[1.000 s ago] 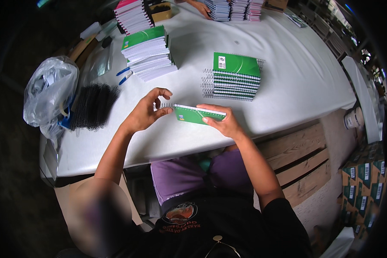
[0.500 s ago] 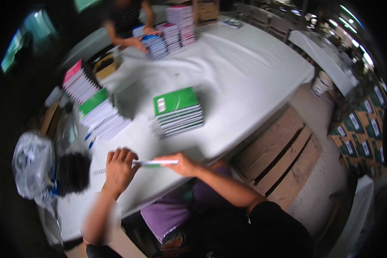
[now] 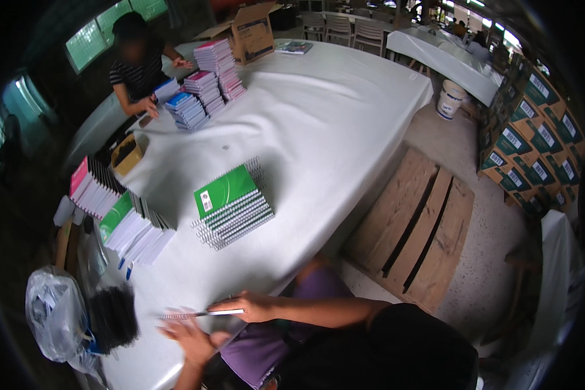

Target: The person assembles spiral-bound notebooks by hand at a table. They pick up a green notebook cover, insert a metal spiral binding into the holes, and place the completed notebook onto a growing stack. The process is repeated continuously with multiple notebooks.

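White cloth covers the long table (image 3: 344, 110), which runs from the near left corner to the far right; its right edge drops to a bare floor.

Containers:
- Open cardboard box (image 3: 250, 32) at the far end; contents not visible.
- Small brown tub (image 3: 127, 154) at the left edge; dark contents, kind unclear.
- Clear plastic bag (image 3: 55, 315) off the near left corner; contents unclear. Black spiral bindings (image 3: 112, 318) lie just beside it.
- White bucket (image 3: 450, 101) on the floor past the far right corner.
- Stacked cartons (image 3: 533, 143) along the right wall.

Hands:
- Right hand (image 3: 250, 307) is closed in a pinch on the notebook (image 3: 205, 314), held edge-on over the near table edge with its wire spine toward the left.
- Left hand (image 3: 188, 338) is blurred below the notebook; fingers spread, and contact cannot be told.

Open room: the table's middle and right half are bare cloth. A wooden pallet (image 3: 413, 237) lies on the floor beside the right edge.

Surroundings:
- Green notebook stack (image 3: 231, 205) stands mid-table, well apart from the hands.
- Green-and-white stack (image 3: 133, 227) and pink stack (image 3: 91, 188) line the left edge; blue pens (image 3: 125, 268) lie near them.
- Further stacks (image 3: 208, 84) stand at the far left, where another person (image 3: 136, 68) works with both hands on them.
- A second table (image 3: 442, 58) and chairs (image 3: 351, 26) stand beyond.
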Motion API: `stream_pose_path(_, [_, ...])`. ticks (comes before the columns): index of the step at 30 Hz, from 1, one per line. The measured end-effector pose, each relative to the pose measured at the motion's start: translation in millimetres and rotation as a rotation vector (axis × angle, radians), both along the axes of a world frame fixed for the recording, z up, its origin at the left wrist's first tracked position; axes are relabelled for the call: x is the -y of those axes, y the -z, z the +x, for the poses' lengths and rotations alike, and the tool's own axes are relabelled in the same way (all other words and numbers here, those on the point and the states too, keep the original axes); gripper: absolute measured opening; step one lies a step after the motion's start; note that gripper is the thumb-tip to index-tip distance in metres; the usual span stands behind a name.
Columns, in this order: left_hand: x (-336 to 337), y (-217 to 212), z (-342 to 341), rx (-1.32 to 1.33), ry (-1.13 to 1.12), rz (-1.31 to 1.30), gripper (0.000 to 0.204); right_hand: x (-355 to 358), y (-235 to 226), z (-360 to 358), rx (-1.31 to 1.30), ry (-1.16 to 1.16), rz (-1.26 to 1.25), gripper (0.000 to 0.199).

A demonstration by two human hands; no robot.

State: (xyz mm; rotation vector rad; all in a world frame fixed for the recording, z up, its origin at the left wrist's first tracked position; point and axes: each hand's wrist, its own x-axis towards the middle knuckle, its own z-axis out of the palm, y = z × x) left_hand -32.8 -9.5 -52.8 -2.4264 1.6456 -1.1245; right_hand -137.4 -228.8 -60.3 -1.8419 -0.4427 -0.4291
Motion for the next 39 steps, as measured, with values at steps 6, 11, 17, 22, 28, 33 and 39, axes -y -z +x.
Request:
stream_pose_path(6, [15.6, 24.5, -20.5, -0.406, 0.067, -0.232, 0.107, -12.2, -1.6, 2.0, 0.021, 0.029, 0.059, 0.057])
stream_pose_path(11, [21.1, -45.5, 10.3, -0.156, -0.009, -0.413, 0.102, -22.1, 3.4, 4.8, 0.265, 0.039, -0.081, 0.055])
stream_pose_path(17, [19.8, -5.5, -27.9, -0.087, 0.167, -0.172, 0.101, -11.0, 0.1, -8.2, 0.129, 0.07, -0.055, 0.062])
stream_pose_path(22, [20.3, 20.8, -38.6, -0.452, 0.192, -0.164, 0.113, -23.7, 0.6, -1.5, -0.07, -0.003, 0.0, 0.048])
stream_pose_path(28, [44.4, -22.9, -7.2, -0.19, 0.073, -0.416, 0.109, -28.3, 10.6, -0.1, 0.238, 0.096, -0.123, 0.038])
stream_pose_path(33, [34.1, 17.5, -51.7, -0.209, 0.305, -0.066, 0.107, -12.1, -6.3, 6.7, 0.055, 0.064, 0.117, 0.044])
stream_pose_path(39, [59.3, -14.3, -48.4, -0.418, 0.057, -0.011, 0.077, -6.5, 9.9, 24.6, 0.008, -0.015, 0.059, 0.034])
